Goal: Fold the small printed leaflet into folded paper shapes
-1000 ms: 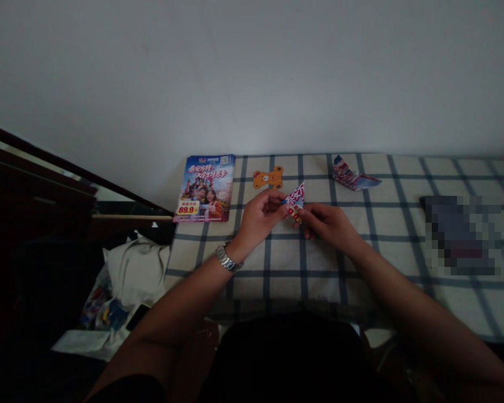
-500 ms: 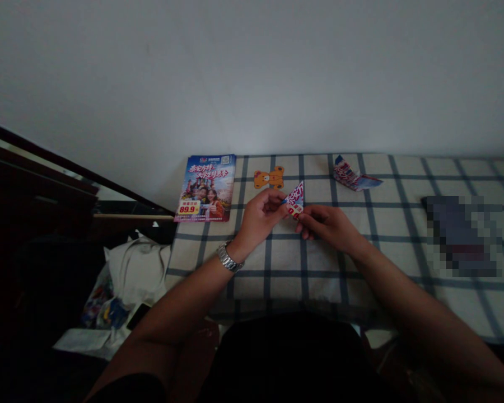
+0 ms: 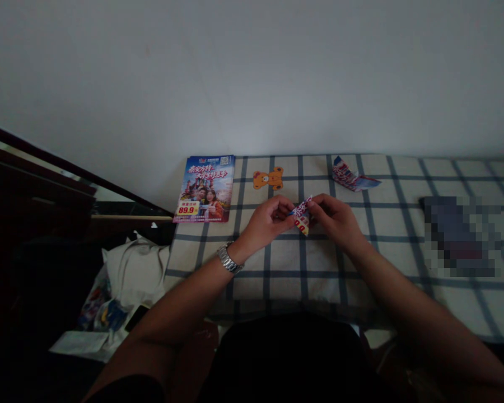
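Note:
A small folded paper leaflet [image 3: 302,216], printed in red, white, blue and yellow, is held just above the checked cloth [image 3: 285,284]. My left hand [image 3: 272,219], with a metal watch on its wrist, pinches the leaflet's left side between thumb and fingers. On the upper right edge, my right hand [image 3: 335,219] grips it with thumb and index finger. The fingertips behind the paper are partly hidden. Beyond my left hand lies a flat teddy bear figure [image 3: 269,178]. Another folded leaflet [image 3: 353,176] rests farther back to the right.
A stack of printed leaflets [image 3: 205,190] lies at the back left corner, near the wall [image 3: 277,78]. To the right is a dark blurred-out object [image 3: 457,235]. Below the left edge, a white bag [image 3: 134,268] sits among other items beside dark wood [image 3: 33,184].
My right hand has moved up from the leaflet's lower corner to its upper right edge. The leaflet has turned, its point now facing down, and shifted slightly right and nearer.

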